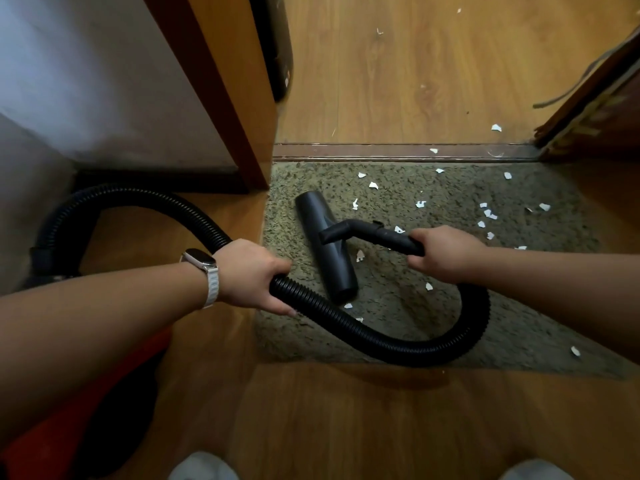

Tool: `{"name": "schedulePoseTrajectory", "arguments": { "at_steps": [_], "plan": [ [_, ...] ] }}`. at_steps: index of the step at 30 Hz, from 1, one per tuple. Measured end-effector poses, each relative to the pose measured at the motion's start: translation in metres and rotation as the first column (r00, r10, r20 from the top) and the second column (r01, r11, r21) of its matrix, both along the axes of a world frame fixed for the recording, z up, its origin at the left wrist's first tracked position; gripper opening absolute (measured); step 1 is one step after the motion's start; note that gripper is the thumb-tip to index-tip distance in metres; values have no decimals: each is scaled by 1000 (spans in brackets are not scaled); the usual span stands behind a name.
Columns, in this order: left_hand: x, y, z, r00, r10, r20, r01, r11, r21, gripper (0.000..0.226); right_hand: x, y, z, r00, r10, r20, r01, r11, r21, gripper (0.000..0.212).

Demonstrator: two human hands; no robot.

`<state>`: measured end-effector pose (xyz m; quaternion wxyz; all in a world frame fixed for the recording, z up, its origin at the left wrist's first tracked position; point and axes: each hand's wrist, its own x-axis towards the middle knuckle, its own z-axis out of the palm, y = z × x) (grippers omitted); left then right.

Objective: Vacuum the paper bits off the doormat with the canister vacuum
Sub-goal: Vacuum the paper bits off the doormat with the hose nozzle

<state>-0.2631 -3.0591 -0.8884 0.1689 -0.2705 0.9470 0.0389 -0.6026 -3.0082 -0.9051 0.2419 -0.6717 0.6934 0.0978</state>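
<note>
- L hand (256,277) closed round the black ribbed hose (346,323), gripping it near the left edge of the doormat (398,306); watch (202,259) w/ pale strap on that wrist
- R hand (438,252) closed round the rigid black wand tube (391,237), just behind the bent elbow that plugs into the floor nozzle (325,244)
- nozzle is a long dark bar lying flat on the mat, left-centre, long axis running from far-left to near-right at a slant; touching the pile
- hose runs from L hand in a low loop across the near part of the mat, curves up under the R forearm; other way it arcs back left over the wood floor (329,420) towards the wall
- red canister body (69,410) at bottom left, mostly hidden under the L arm, can't make out details
- paper bits (486,214) white, torn, scattered on the mat: most to the right of the nozzle, a few just beside it, a couple near the hose loop; mat's left strip looks nearly free of them
- more bits on the threshold strip (398,152) & on the floor beyond it
- mat is grey-green shag, lying against the threshold; door frame (235,126) at its far-left corner
- two pale shoe tips at the bottom edge, blurred
</note>
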Motion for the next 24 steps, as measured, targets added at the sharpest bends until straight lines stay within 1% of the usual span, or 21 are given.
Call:
{"name": "schedulePoseTrajectory", "arguments": {
  "at_steps": [4,7,9,14,16,19,21,24],
  "plan": [
    [8,7,2,999,-17,31,16,1000,22,71,21,-3,-3,990,142,7,-142,990,9,17],
    [10,10,3,999,-32,41,31,999,39,68,27,-1,-5,980,199,6,-200,980,15,18],
    [10,11,2,999,-36,38,34,998,47,69,23,0,-6,981,194,9,-194,981,25,19],
    [6,9,2,999,-47,28,45,997,57,68,2,7,-3,997,74,15,-75,996,48,15],
    [6,9,1,998,-55,20,53,997,63,71,-2,10,-3,999,48,21,-49,998,48,14],
    [11,13,-3,997,-71,-1,71,995,68,80,1,15,-2,997,68,24,-69,997,26,14],
    [18,19,-7,997,-82,13,81,992,92,85,11,16,-2,994,100,38,-100,995,19,14],
    [30,26,-10,994,-100,36,94,986,135,83,30,13,-2,983,171,62,-173,984,31,14]
  ]
}}
